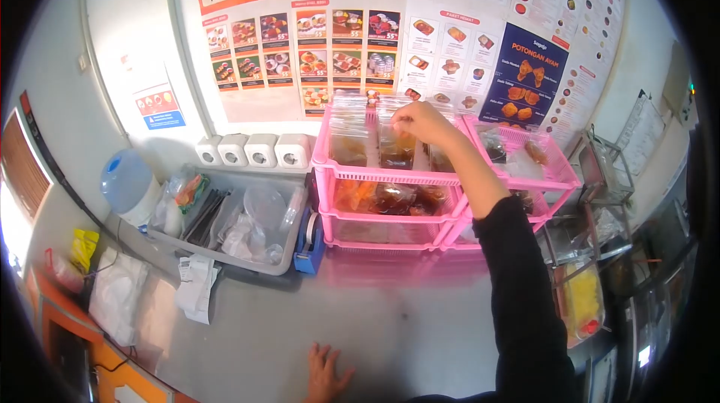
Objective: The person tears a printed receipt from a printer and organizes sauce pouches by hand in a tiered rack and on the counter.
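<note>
My right hand point(424, 122) is over the top tier of a pink plastic rack point(390, 172), its fingers bent down and pinched together. What they grip, if anything, I cannot make out. Just below the fingertips stand clear plastic packets with brown contents point(396, 154), lined up in the tier. A pink fork-like piece point(370, 118) sticks up among them, left of the hand. Down at the front, my left hand point(324, 374) rests on the grey tabletop point(405, 313) with its fingers spread, holding nothing.
Left of the rack are a blue tape dispenser point(308, 244) and a grey divided tray point(247, 254) of plastic bags and dark straws or sticks. Receipts point(196, 287) lie in front of the tray. A second pink rack point(555, 178) adjoins on the right. Several sockets point(261, 151) line the wall.
</note>
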Tool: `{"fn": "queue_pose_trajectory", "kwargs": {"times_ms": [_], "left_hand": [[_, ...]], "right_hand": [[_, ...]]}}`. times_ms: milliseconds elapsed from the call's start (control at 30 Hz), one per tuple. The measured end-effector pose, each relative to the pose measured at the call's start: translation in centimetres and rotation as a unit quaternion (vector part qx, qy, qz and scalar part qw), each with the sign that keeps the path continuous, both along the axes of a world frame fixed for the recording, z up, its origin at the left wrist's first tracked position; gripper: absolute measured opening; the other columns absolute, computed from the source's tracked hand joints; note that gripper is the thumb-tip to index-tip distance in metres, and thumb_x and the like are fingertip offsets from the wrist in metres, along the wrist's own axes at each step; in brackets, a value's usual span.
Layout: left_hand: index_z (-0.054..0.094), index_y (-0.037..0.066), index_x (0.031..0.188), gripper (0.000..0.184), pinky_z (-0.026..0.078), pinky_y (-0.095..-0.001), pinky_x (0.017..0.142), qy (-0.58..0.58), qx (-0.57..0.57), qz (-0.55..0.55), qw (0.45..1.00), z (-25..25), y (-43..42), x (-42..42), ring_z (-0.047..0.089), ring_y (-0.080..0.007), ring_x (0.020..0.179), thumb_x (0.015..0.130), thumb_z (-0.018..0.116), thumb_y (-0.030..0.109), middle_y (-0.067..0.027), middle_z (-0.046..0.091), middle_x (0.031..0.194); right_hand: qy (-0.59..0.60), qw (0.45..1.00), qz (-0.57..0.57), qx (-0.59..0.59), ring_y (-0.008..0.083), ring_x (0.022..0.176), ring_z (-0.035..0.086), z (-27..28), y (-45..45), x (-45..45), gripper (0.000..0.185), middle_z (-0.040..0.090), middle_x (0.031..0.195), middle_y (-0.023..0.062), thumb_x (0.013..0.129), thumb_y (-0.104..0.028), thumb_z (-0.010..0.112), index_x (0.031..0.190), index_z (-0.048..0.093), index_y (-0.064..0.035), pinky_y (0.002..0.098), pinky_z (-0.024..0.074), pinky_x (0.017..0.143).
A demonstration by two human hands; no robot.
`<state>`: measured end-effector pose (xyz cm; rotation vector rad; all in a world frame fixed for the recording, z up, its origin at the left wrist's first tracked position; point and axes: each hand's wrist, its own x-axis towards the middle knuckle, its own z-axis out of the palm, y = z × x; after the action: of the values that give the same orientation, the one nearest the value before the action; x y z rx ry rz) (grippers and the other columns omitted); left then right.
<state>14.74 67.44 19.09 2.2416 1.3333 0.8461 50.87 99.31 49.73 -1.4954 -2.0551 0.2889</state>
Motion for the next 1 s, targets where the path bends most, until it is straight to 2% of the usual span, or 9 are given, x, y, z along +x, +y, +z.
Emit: {"fn": "queue_pose_trajectory", "kwargs": {"times_ms": [233,300,367,433,533,600,667,767,1000], "left_hand": [[0.052,0.006,0.112,0.056,0.032,-0.0538,0.099,-0.009,-0.014,-0.008,1.000,0.2,0.2,-0.4,0.036,-0.0441,0.121,0.067,0.076,0.029,-0.0185,0.046,0.120],[0.051,0.006,0.116,0.058,0.031,-0.0515,0.101,-0.019,-0.040,0.001,0.999,0.0,-0.1,-0.8,0.035,-0.0425,0.123,0.068,0.075,0.027,-0.0195,0.044,0.123],[0.045,0.004,0.123,0.059,0.029,-0.0476,0.103,-0.075,-0.082,0.044,0.993,-1.2,0.7,-0.8,0.034,-0.0386,0.126,0.074,0.071,0.025,-0.0203,0.041,0.130],[0.030,0.002,0.132,0.061,0.022,-0.0428,0.107,-0.247,-0.146,0.092,0.953,-2.4,3.3,-1.2,0.026,-0.0329,0.131,0.084,0.058,0.028,-0.0194,0.029,0.138],[-0.002,0.002,0.143,0.069,0.005,-0.0367,0.112,-0.599,-0.196,0.105,0.769,-0.8,14.1,-1.7,0.006,-0.0254,0.139,0.097,0.032,0.041,-0.0155,0.004,0.150],[-0.001,0.003,0.143,0.070,0.004,-0.0366,0.112,-0.604,-0.131,0.139,0.774,-1.3,19.7,-1.8,0.005,-0.0254,0.139,0.096,0.032,0.043,-0.0148,0.005,0.150],[-0.001,0.004,0.144,0.072,0.005,-0.0345,0.111,-0.673,-0.166,0.128,0.710,-0.7,22.8,-0.8,0.003,-0.0236,0.139,0.095,0.035,0.044,-0.0132,0.004,0.151],[0.004,0.004,0.144,0.073,0.007,-0.0326,0.111,-0.623,-0.169,0.173,0.744,2.3,23.2,0.8,0.008,-0.0230,0.139,0.094,0.038,0.045,-0.0122,0.009,0.150],[0.016,0.001,0.139,0.071,0.020,-0.0335,0.106,-0.652,-0.131,0.238,0.708,1.4,24.0,-3.4,0.028,-0.0244,0.129,0.091,0.045,0.043,-0.0157,0.030,0.139]], "right_hand": [[-0.099,0.986,-0.019,0.133,0.0281,0.088,0.059,-2.5,3.0,0.5,0.022,0.060,0.093,0.0148,0.076,-0.012,0.064,0.095,0.060,-0.0039,0.0370,0.0451,0.076],[-0.129,0.955,-0.053,0.262,0.0340,0.084,0.056,-0.9,0.1,-2.4,0.017,0.056,0.080,0.0146,0.073,-0.017,0.066,0.082,0.058,-0.0060,0.0414,0.0448,0.074],[-0.187,0.981,-0.041,0.025,0.0322,0.083,0.056,-0.4,-1.5,-3.8,0.014,0.057,0.083,0.0133,0.078,-0.019,0.062,0.082,0.060,-0.0055,0.0411,0.0442,0.074],[-0.208,0.976,-0.024,0.062,0.0305,0.082,0.056,-1.7,-1.4,-3.0,0.016,0.059,0.084,0.0124,0.081,-0.020,0.060,0.084,0.062,-0.0048,0.0400,0.0437,0.073],[-0.121,0.981,-0.025,0.147,0.0288,0.080,0.056,-1.4,-4.9,-5.3,0.018,0.059,0.086,0.0117,0.083,-0.020,0.058,0.089,0.063,-0.0038,0.0381,0.0433,0.073],[-0.065,0.980,-0.006,0.189,0.0277,0.081,0.056,-1.0,-9.4,-6.7,0.018,0.059,0.086,0.0113,0.084,-0.019,0.057,0.091,0.063,-0.0027,0.0364,0.0431,0.074],[-0.049,0.982,0.027,0.178,0.0269,0.082,0.056,-2.4,-14.3,-7.4,0.017,0.059,0.085,0.0111,0.083,-0.016,0.058,0.090,0.063,-0.0018,0.0351,0.0432,0.075],[0.021,0.998,0.017,0.062,0.0261,0.083,0.057,-5.4,-21.3,-8.4,0.013,0.059,0.086,0.0118,0.080,-0.010,0.061,0.089,0.063,-0.0013,0.0343,0.0436,0.075],[0.133,0.981,-0.062,-0.129,0.0184,0.067,0.058,-20.4,-33.1,-7.8,0.009,0.061,0.083,0.0093,0.080,-0.008,0.062,0.087,0.065,-0.0031,0.0273,0.0461,0.058]]}}
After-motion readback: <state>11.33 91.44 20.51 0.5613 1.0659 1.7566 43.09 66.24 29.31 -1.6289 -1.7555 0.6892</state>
